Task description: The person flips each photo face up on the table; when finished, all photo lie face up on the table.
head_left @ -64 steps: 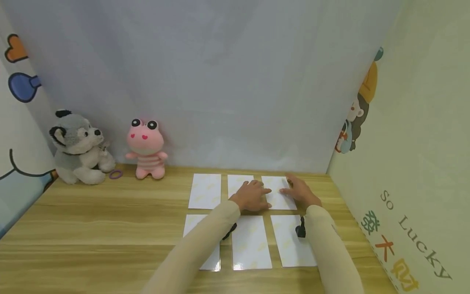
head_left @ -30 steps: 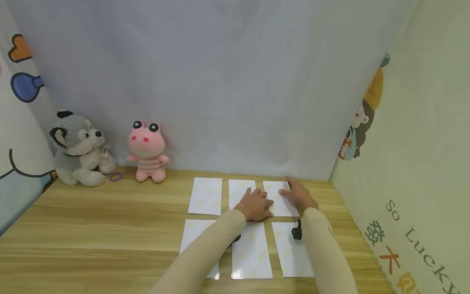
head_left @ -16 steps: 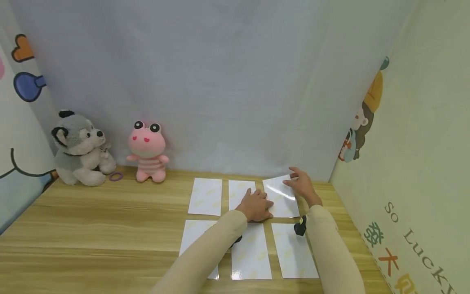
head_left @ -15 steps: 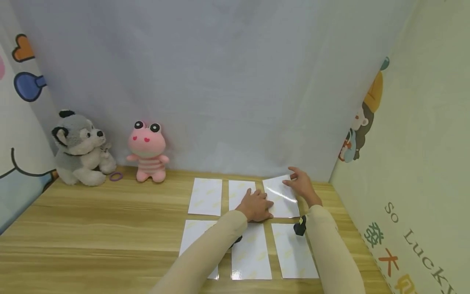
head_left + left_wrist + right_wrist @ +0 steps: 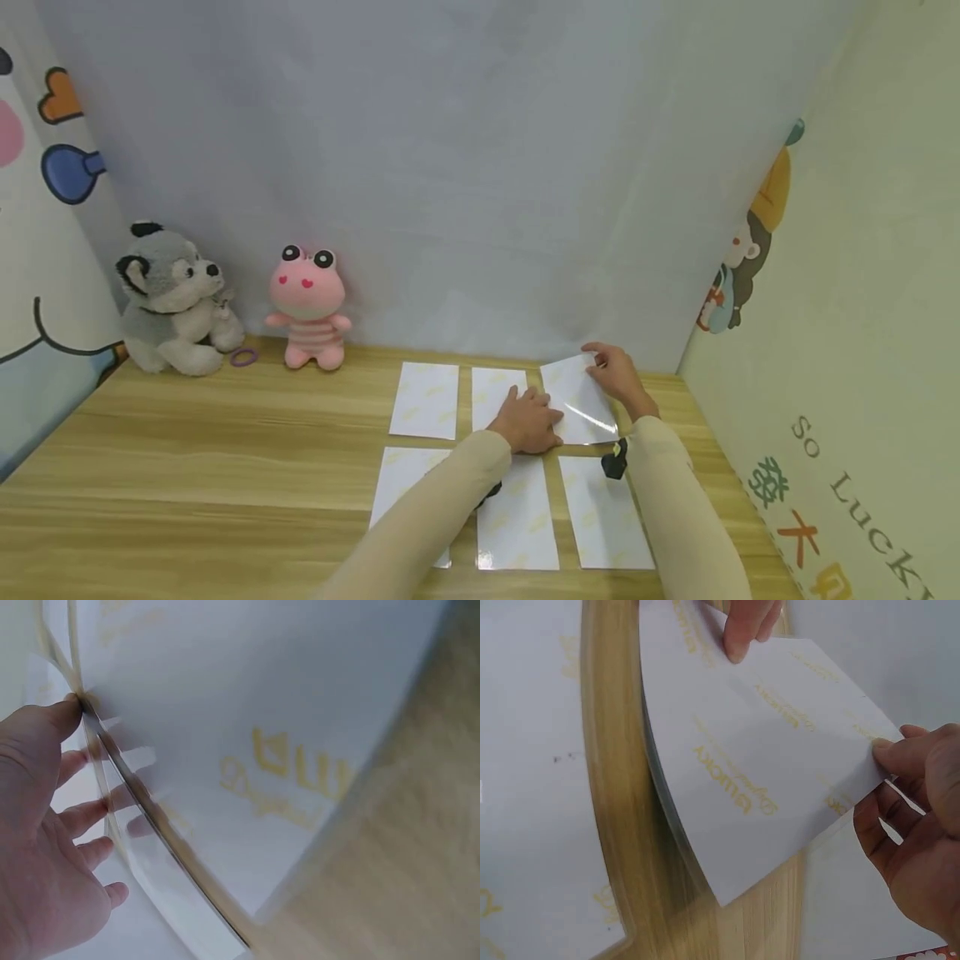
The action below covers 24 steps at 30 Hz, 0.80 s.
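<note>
Several white photo paper sheets with faint yellow lettering lie on the wooden table in two rows. My right hand (image 5: 617, 377) pinches the far right sheet (image 5: 576, 398) at its raised far right edge. In the right wrist view its thumb (image 5: 885, 750) lies on top, with fingers underneath; the sheet bends and its glossy surface catches light. My left hand (image 5: 527, 419) rests with fingers spread over the far middle sheet (image 5: 487, 387), partly hiding it. Its thumb (image 5: 64, 712) touches the left border of the raised sheet in the left wrist view.
In the near row, a left sheet (image 5: 397, 479), a middle sheet (image 5: 517, 525) and a right sheet (image 5: 607, 517) lie flat. The far left sheet (image 5: 425, 400) is beside them. A plush husky (image 5: 176, 304), a pink plush frog (image 5: 309, 308) and a purple ring (image 5: 243, 357) sit at the back left.
My right hand has lifted the far right sheet's outer edge off the table, and its fingers have slipped under it. My left hand has stayed nearly in place.
</note>
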Motion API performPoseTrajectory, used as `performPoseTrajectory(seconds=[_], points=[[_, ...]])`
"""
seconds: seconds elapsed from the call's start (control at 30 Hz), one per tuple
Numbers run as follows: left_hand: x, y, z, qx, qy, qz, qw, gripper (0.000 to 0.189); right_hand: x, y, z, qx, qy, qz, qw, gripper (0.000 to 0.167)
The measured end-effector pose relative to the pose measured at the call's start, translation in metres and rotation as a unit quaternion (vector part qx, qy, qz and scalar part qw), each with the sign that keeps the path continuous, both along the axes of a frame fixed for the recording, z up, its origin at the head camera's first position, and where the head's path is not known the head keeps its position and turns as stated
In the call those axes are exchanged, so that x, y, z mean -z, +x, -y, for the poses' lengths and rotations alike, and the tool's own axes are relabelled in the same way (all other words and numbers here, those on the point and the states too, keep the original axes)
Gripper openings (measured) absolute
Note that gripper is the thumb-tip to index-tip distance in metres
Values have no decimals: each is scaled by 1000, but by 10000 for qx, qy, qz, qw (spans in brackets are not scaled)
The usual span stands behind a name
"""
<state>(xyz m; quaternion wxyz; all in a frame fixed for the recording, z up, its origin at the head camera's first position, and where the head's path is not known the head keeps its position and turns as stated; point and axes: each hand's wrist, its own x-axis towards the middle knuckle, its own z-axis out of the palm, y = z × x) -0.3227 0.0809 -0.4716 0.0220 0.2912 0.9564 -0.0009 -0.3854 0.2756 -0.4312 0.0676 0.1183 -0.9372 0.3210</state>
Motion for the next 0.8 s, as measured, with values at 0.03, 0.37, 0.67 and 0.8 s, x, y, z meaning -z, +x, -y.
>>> performPoseTrajectory(seconds=[0.03,0.37,0.67,0.8], points=[[0,0,-1,-6,11,10,10000,49,0,1,-1,8,-12,-18,10000,40],[-3,-1,-7,43,301,75,9995,50,-8,5,-3,169,-102,-270,9994,37],[-11,-2,-7,229,1299,370,9906,51,-30,17,-3,211,-389,-401,9982,35],[-18,-1,-4,281,1846,636,9804,56,-38,23,-6,284,-1005,-171,9944,36]])
